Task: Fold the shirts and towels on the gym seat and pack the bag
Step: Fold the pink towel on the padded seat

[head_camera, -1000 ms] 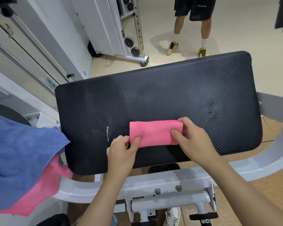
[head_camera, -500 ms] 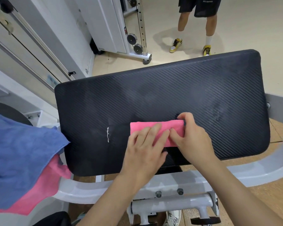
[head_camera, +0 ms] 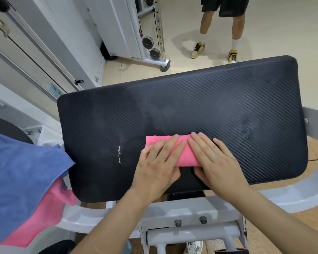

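Pink towel (head_camera: 185,157), long axis L-R on seat (head_camera: 209,107); L hand (head_camera: 157,167), R hand (head_camera: 216,162) flat, pressing it.

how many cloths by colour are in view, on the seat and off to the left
pink: 2 (folded pink towel on the seat, loose pink cloth at left)
blue: 1 (blue cloth at left)
total: 3
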